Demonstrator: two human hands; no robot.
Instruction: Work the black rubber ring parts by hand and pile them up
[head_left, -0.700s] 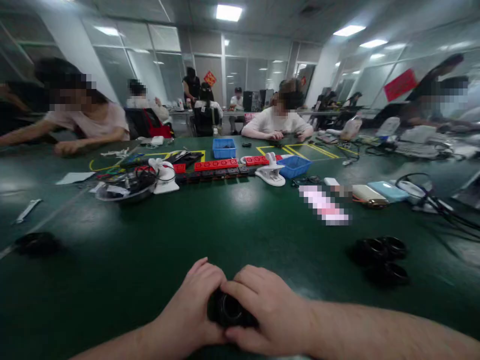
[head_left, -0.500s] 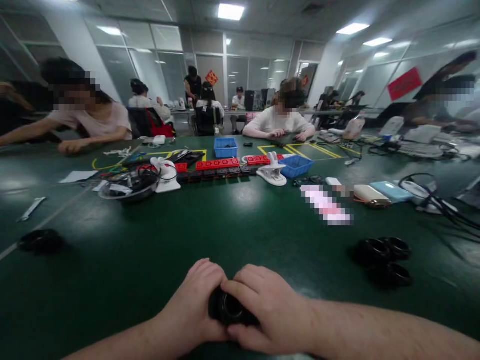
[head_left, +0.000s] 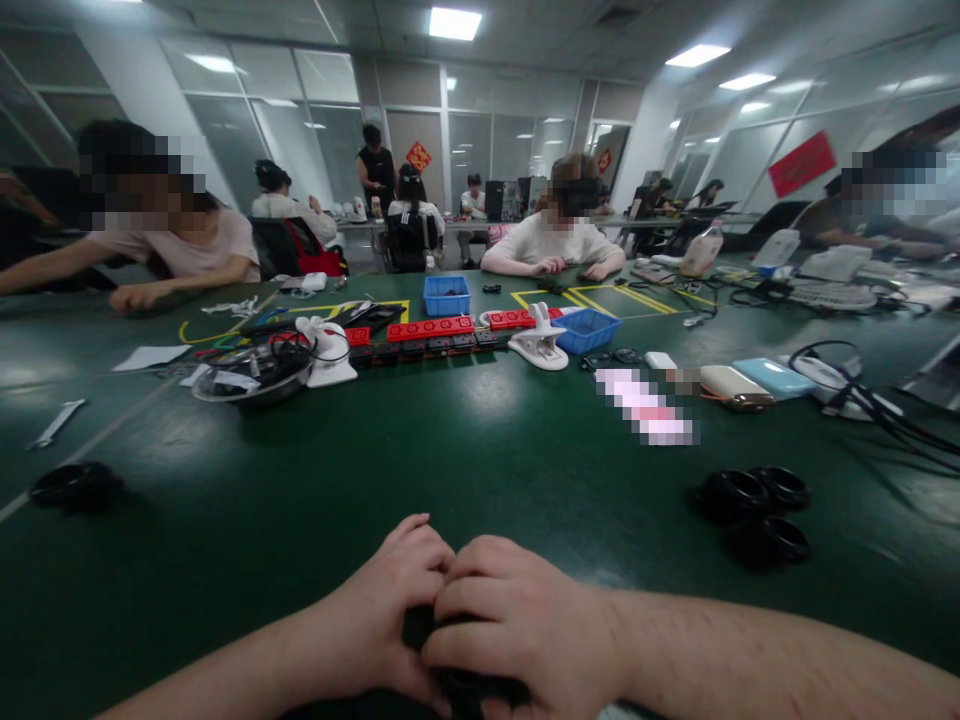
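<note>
At the near edge of the green table point(head_left: 420, 440), a black ring-shaped part point(head_left: 480, 688) is mostly covered by my hands. My left hand point(head_left: 401, 600) curls round its left side. My right hand point(head_left: 517, 620) lies over the top and right of it, fingers bent across, so its opening is hidden. The fingertips of both hands meet at the far side. Several similar black round parts with open centres are out on the table: a cluster point(head_left: 739, 492) to the right and one more ring point(head_left: 75, 486) far left.
A wrench point(head_left: 58, 424) lies at left. Across the middle stand a bowl of small items point(head_left: 255, 392), a red power strip point(head_left: 431, 328), a white clip base point(head_left: 540, 345) and blue bins point(head_left: 589, 332). Cables point(head_left: 862, 400) run at right. People sit across the table.
My right hand has shifted over the black part, and its fingers now cover the round opening that showed before. The part sits slightly lower in view. The camera view has moved a little.
</note>
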